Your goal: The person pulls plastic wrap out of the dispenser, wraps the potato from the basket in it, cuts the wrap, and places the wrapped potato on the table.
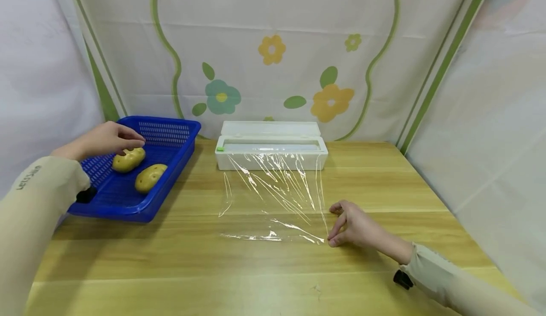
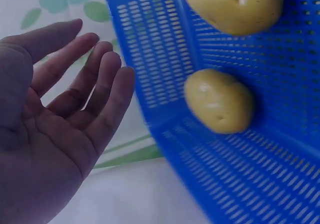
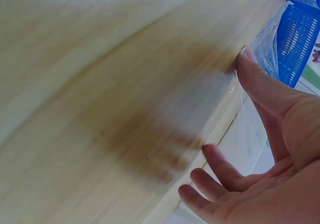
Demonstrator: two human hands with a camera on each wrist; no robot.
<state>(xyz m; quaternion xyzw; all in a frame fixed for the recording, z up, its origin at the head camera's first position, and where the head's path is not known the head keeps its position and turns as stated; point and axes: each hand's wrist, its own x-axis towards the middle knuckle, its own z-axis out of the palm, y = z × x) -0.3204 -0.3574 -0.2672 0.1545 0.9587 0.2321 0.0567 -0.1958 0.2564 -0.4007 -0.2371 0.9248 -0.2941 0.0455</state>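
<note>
My left hand [image 1: 106, 139] hovers over a blue plastic basket [image 1: 128, 212], just above one of its two potatoes [image 1: 128, 161]. The left wrist view shows that hand [image 2: 65, 114] with loosely bent fingers, holding nothing and apart from the potatoes [image 2: 220, 102]. The second potato [image 1: 150, 178] lies nearer the basket's right side. At the lower right corner of a pulled-out sheet of cling film [image 1: 273, 212], my right hand [image 1: 358, 226] pinches the edge between thumb and index finger, its other fingers spread. The film runs from a white dispenser box [image 1: 223, 162] with its lid raised.
The wooden table [image 1: 213, 283] ends at a white cloth backdrop [image 1: 239, 17] printed with flowers. White fabric walls [image 1: 482, 140] stand at both sides. A small green piece [image 1: 220, 148] sits on the dispenser's left end.
</note>
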